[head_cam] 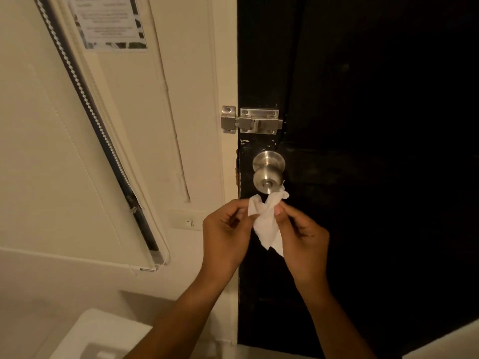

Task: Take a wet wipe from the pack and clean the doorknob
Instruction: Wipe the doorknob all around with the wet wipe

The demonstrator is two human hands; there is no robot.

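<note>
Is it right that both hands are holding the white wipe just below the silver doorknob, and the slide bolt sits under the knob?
Not quite. In the head view the slide bolt sits above the doorknob, not under it. The rest holds: the left hand and right hand both pinch the white wipe just below the knob.

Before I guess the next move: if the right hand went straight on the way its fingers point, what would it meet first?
Probably the doorknob. The right hand pinches the wet wipe just below it, though depth is unclear.
</note>
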